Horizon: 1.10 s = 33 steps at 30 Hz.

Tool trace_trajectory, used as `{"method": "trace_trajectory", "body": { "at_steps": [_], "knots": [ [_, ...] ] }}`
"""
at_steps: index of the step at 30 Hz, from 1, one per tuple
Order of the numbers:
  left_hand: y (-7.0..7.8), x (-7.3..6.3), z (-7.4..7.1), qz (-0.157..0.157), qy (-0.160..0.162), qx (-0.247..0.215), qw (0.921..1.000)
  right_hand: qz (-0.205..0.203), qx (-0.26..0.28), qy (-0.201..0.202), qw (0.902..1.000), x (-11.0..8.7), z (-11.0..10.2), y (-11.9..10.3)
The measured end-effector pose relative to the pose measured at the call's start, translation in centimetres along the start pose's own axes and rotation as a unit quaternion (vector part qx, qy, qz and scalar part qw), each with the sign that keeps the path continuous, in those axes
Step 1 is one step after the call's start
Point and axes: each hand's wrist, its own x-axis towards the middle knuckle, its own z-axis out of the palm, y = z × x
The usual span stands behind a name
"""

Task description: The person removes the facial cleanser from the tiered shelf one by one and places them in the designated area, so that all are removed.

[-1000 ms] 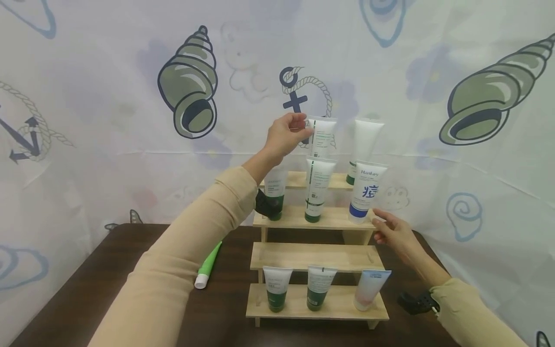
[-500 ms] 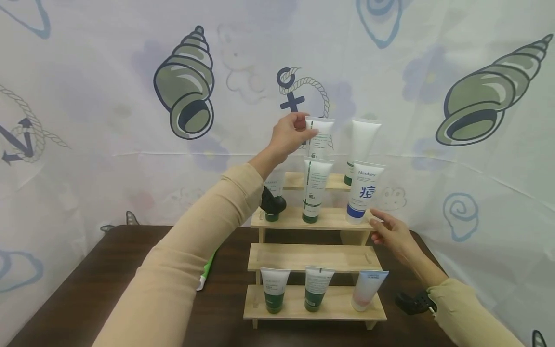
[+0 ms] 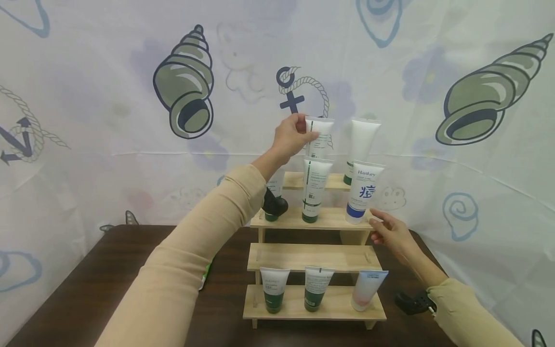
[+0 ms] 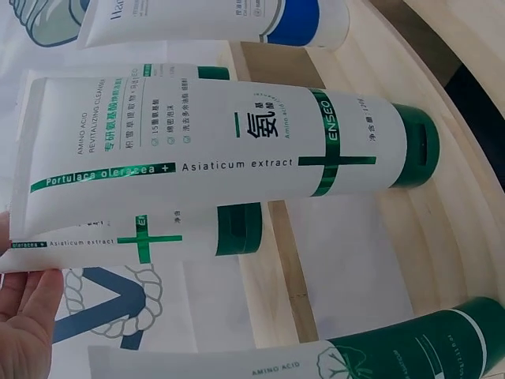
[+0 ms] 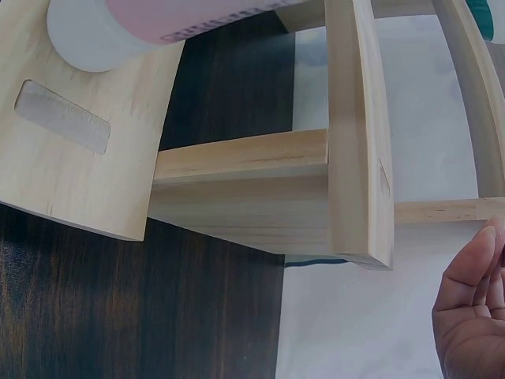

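Note:
My left hand (image 3: 289, 138) reaches up to the rack's top shelf and pinches the crimped upper end of a white squeeze tube (image 3: 321, 144) with a green cap. In the left wrist view that tube (image 4: 185, 241) stands partly behind a similar tube (image 4: 229, 146) on the shelf in front. My right hand (image 3: 392, 236) is at the right end of the third shelf, its thumb and fingers gripping the edge of the wooden display rack (image 3: 312, 258). Beside it stands a white-and-blue tube (image 3: 364, 193). Part of the right hand (image 5: 473, 308) lies outside the right wrist view.
Another white tube (image 3: 362, 142) stands top right. A green-and-white tube (image 3: 277, 185) is partly covered by the left wrist camera (image 3: 275, 205). Several small tubes line the lowest shelf, including a pink-and-blue tube (image 3: 368, 289). My left sleeve mostly hides a green tube (image 3: 205, 275) lying on the dark table (image 3: 130, 270).
The left hand has shifted slightly right and its thumb lies further over the tube's front. The left sleeve now covers more of the green tube. The right hand stays at the shelf end.

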Motion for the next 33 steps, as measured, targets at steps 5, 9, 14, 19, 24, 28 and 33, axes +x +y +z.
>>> {"method": "trace_trajectory", "body": {
  "at_steps": [5, 9, 14, 19, 24, 28, 33],
  "knots": [
    [-0.2, -0.1, -0.1, 0.018, 0.012, 0.01, 0.9997, -0.003, 0.006, -0.001, 1.0, 0.0, 0.1, 0.0],
    [-0.3, -0.1, -0.1, 0.026, 0.018, 0.012, 0.9994, -0.007, 0.003, -0.001, 1.0, 0.0, 0.1, -0.1],
    [-0.2, -0.1, -0.1, 0.024, 0.02, 0.012, 0.9994, -0.005, 0.0, -0.001, 1.0, 0.0, 0.1, -0.1],
    [-0.2, -0.3, -0.1, 0.032, 0.026, 0.017, 0.999, -0.005, 0.0, -0.001, 1.0, 0.0, 0.1, -0.1],
    [-0.1, -0.6, -0.1, 0.041, 0.033, 0.03, 0.9982, -0.002, -0.002, 0.002, 1.0, 0.0, 0.1, 0.1],
    [0.0, -0.7, -0.5, 0.054, 0.042, 0.036, 0.997, -0.001, 0.001, 0.0, 1.0, 0.1, 0.1, 0.1],
    [0.4, -0.9, -1.4, 0.063, 0.058, 0.026, 0.996, -0.002, 0.003, -0.001, 1.0, 0.2, 0.0, 0.1]
  ]
}}
